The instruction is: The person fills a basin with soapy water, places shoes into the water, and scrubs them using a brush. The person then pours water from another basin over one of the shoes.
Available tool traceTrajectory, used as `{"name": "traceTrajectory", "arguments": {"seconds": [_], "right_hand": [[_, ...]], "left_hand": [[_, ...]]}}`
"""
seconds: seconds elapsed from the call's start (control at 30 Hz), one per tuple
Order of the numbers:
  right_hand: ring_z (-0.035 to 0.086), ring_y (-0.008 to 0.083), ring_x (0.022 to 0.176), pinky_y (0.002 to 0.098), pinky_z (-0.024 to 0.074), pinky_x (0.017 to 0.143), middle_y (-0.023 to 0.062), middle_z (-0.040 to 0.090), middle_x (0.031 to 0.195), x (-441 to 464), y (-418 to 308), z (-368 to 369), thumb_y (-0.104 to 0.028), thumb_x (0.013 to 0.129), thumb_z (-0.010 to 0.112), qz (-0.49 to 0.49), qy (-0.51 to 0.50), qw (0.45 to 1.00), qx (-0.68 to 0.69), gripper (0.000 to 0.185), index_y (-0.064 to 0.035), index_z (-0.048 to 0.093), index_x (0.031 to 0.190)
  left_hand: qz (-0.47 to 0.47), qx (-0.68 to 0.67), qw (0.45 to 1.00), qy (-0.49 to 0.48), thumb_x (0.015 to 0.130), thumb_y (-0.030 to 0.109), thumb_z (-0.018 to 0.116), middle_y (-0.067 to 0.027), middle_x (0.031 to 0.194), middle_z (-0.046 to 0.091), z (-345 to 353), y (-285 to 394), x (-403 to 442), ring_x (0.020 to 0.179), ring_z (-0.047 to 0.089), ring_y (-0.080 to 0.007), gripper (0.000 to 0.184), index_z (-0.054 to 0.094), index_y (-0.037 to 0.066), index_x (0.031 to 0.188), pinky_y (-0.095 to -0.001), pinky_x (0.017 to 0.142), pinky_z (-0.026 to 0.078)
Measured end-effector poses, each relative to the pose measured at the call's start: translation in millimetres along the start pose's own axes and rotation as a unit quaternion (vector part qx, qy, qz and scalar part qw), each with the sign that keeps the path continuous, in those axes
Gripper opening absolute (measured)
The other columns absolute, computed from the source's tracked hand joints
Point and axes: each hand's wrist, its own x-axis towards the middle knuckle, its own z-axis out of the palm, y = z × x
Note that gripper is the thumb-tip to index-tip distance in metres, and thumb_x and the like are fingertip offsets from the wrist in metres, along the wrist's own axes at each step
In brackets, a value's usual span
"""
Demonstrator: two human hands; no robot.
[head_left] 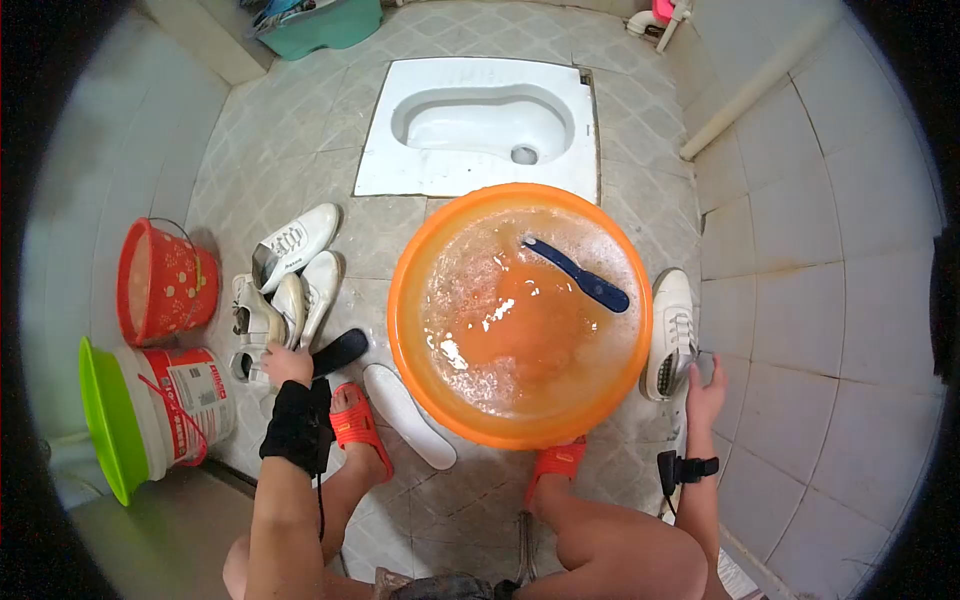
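Note:
My left hand (288, 366) is at the lower end of a cluster of white shoes (298, 245), its fingers curled against the lowest white shoe (247, 364); the grip is partly hidden. A black insole (341, 352) lies beside that hand, and a white insole (408, 415) is on the floor nearby. On the right, my right hand (706, 392) is by the heel of a single white shoe (672, 325), thumb and fingers apart. Between my hands stands an orange basin (398, 345) of cloudy, sudsy water, with a dark blue brush (577, 273) in it, bristles not visible.
A white squat toilet (375, 165) is set in the floor beyond the basin. At left are a red bucket (165, 285) and a white bucket (185, 412) with a green basin (108, 420) against it. A teal tub (325, 32) stands at the back. Tiled wall (810, 330) borders the right.

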Motion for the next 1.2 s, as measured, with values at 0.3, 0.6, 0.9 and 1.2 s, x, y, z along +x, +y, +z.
{"name": "traceTrajectory", "arguments": {"seconds": [0.3,0.6,0.9,1.2], "right_hand": [[0.054,0.0238,0.093,0.0308,0.0439,0.075,0.0147,0.055,0.106,-1,-46,7,-0.014,0.073,0.062,-0.022,-0.071,0.992,0.105,0.038,-0.0029,0.053,0.108],[0.059,0.0208,0.084,0.0305,0.0473,0.071,0.0142,0.06,0.094,-4,-108,14,-0.012,0.074,0.062,-0.115,-0.208,0.943,0.234,0.03,-0.0037,0.057,0.102],[0.055,0.0326,0.085,0.0416,0.0452,0.072,0.0181,0.055,0.099,10,-172,96,-0.023,0.072,0.059,-0.296,-0.32,0.899,-0.039,0.041,-0.0043,0.048,0.107],[0.055,0.0353,0.09,0.0353,0.0427,0.081,0.0247,0.054,0.098,-19,-127,0,-0.017,0.075,0.061,-0.162,-0.349,0.913,0.137,0.056,0.001,0.034,0.121]], "left_hand": [[-0.018,0.037,0.99,-0.136,0.053,0.045,0.075,-0.0194,0.097,0.058,-12,-57,36,0.089,0.057,-0.0316,0.064,0.058,0.001,0.097,-0.0366,0.08,0.044],[-0.115,-0.585,0.766,-0.238,0.07,0.004,0.059,-0.0082,0.079,0.059,-48,-129,129,0.065,0.057,-0.0194,0.012,0.06,-0.002,0.08,-0.0303,0.057,0.046],[0.054,-0.573,0.801,-0.166,0.074,0.001,0.056,-0.0035,0.084,0.06,-170,10,21,0.071,0.056,-0.0127,0.023,0.055,0.0,0.098,-0.0258,0.066,0.043],[0.28,-0.535,0.783,-0.149,0.076,0.007,0.062,-0.0041,0.085,0.057,-192,116,-128,0.07,0.05,-0.0103,0.02,0.054,0.0,0.092,-0.0229,0.064,0.039]]}}
